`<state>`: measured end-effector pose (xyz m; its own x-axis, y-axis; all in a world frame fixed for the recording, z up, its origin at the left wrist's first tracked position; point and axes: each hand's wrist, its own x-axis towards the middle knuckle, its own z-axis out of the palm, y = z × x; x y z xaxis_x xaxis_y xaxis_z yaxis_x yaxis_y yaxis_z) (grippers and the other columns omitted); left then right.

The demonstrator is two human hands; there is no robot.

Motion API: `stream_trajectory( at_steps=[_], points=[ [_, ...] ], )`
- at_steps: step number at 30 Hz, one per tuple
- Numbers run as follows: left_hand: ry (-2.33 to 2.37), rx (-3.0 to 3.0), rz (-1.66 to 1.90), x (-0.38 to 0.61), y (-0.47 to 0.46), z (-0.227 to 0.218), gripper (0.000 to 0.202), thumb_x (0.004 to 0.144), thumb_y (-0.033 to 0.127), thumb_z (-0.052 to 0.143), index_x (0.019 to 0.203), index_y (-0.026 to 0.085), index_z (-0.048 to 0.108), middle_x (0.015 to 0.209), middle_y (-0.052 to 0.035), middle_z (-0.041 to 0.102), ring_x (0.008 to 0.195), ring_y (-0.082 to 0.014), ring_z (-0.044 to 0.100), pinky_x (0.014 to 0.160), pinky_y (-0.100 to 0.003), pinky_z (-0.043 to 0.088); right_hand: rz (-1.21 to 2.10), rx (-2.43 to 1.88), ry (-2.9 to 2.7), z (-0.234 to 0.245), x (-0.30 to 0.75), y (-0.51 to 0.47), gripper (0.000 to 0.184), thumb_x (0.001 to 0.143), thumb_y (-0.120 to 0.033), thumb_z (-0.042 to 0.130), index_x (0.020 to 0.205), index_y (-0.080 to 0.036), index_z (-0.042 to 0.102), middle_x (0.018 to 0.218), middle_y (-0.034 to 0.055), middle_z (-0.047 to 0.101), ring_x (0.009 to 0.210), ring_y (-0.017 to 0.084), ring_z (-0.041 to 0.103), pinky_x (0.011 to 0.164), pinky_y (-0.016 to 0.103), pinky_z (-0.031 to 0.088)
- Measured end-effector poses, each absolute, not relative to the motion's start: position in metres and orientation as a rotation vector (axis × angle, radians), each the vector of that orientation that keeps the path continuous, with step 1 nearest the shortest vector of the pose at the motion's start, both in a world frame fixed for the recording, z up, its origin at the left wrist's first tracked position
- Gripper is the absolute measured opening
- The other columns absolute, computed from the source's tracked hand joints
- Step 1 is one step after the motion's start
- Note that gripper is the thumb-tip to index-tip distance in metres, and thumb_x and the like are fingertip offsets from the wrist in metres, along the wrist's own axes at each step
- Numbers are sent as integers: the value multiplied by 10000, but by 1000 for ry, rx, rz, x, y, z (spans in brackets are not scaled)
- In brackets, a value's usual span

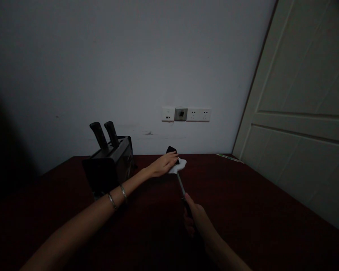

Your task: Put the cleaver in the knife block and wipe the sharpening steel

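My left hand [166, 165] lies over a dark angular object [171, 149], its fingers bent across it and partly hiding it; I cannot make out its exact kind. A crumpled white cloth or tissue [181, 165] shows beneath and beside those fingers. In my right hand [196, 214] is the black handle of a knife [180, 183]. The narrow blade points away from me, and its far end meets the white cloth, where the tip is hidden. Two bracelets [118, 196] circle my left forearm.
Left of my hands stands a dark knife block [109, 165] with two black-handled knives [104, 135] in it. The dark red table [228, 192] reaches back to a pale wall with sockets [197, 115]. A thin strip [230, 158] lies at the back right, near a white door [296, 150].
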<state>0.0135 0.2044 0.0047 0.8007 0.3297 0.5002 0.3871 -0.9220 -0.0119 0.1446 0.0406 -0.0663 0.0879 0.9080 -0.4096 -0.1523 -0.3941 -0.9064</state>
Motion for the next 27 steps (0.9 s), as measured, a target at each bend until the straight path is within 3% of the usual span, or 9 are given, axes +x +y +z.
stream_trajectory(
  at_steps=[4, 8, 21, 27],
  points=[
    [-581, -2806, -747, 18, 215, 8, 361, 936, 242, 302, 907, 137, 646, 970, -87, 665, 965, -166, 574, 855, -320, 434, 1492, -1469, -814, -66, 144, 38, 510, 868, -527, 341, 480, -198, 370, 303, -92, 286, 232, 52, 291, 259, 168, 231],
    [-564, -2745, -654, 25, 222, 12, 310, 879, 203, 411, 677, 122, 632, 682, -76, 637, 718, -168, 570, 776, -317, 417, 1488, -1399, -894, -65, 144, 33, 481, 872, -497, 357, 502, -191, 380, 332, -91, 305, 252, 41, 280, 275, 161, 218],
    [-537, -2647, -537, 34, 237, -11, 443, 903, 226, 334, 551, 142, 588, 569, -65, 611, 561, -152, 533, 653, -314, 341, 1527, -1415, -880, -59, 143, 30, 475, 888, -485, 314, 530, -186, 404, 339, -91, 304, 255, 42, 280, 279, 164, 222],
    [-511, -2615, -557, 30, 232, -3, 448, 905, 221, 323, 550, 142, 585, 567, -60, 613, 548, -146, 536, 643, -306, 337, 1533, -1389, -885, -65, 145, 30, 478, 829, -581, 372, 557, -191, 419, 338, -97, 303, 254, 45, 280, 270, 164, 221]
  ],
)
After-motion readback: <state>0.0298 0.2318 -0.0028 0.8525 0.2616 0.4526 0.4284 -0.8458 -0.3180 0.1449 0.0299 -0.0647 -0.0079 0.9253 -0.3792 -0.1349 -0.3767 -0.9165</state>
